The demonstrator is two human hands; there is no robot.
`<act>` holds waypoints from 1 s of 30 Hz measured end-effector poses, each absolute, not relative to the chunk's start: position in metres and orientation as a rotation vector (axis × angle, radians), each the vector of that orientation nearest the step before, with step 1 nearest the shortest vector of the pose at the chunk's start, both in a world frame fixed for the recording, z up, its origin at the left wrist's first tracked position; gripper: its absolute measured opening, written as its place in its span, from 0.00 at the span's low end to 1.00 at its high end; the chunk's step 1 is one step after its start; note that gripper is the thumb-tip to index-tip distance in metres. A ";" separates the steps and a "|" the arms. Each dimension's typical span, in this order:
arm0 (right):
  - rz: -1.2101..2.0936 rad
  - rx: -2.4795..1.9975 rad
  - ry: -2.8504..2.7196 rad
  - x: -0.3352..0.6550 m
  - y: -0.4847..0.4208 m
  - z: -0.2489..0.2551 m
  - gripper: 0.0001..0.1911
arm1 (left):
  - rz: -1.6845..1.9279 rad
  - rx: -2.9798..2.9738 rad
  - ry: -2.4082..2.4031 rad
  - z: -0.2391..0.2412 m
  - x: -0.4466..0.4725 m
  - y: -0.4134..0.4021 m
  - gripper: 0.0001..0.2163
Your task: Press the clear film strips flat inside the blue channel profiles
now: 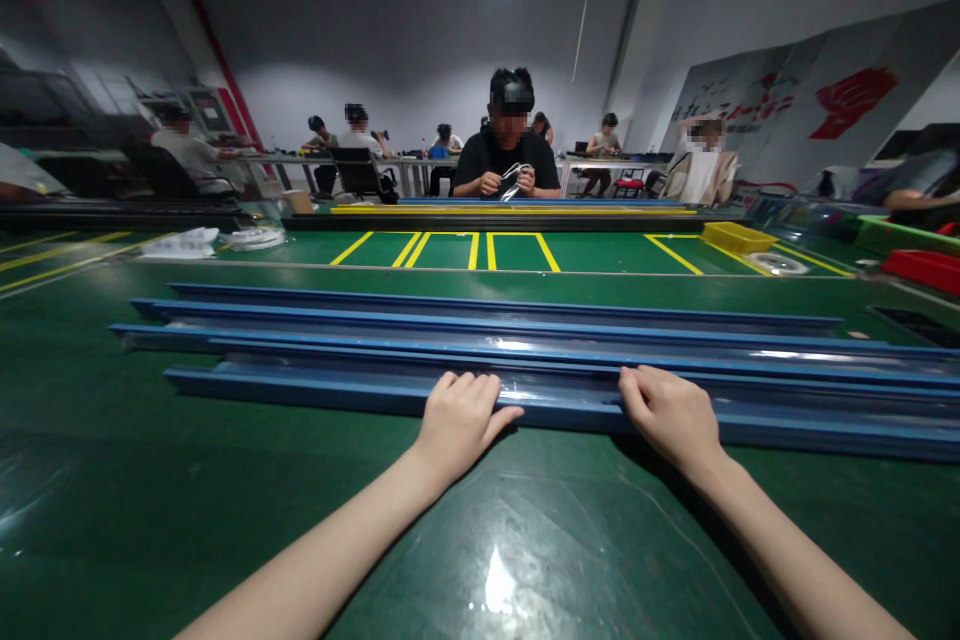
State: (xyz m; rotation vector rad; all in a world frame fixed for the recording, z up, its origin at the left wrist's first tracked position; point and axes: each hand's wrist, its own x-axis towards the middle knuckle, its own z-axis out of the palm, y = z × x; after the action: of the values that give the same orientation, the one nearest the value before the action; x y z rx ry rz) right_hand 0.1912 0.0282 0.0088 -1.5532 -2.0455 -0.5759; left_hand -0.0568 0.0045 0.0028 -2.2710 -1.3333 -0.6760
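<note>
Several long blue channel profiles lie side by side across the green table, with shiny clear film inside their troughs. My left hand (459,420) rests on the nearest blue channel (330,394), its fingers curled over the near wall into the trough and its thumb pointing right along the edge. Further right, my right hand (673,417) grips the same channel, fingers bent over the wall and their tips hidden. Behind it lie another blue channel (390,330) and the farthest blue channel (525,308).
Across the green table (225,500), a person in black (506,155) handles white cords. A yellow tray (737,238), a coil of white cable (778,263) and a red bin (922,270) stand at the right. White packets (180,243) lie at the far left.
</note>
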 end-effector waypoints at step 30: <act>-0.299 -1.746 -2.430 0.190 0.021 0.019 0.25 | -0.761 -2.304 -1.338 -0.002 -0.056 0.008 0.14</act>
State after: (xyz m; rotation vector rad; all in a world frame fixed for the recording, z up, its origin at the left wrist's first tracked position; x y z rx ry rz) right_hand 0.1898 0.0211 0.0194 -1.7459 -2.4298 -0.2991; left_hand -0.0556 0.0075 -0.0016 -2.3038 -1.3377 -0.7614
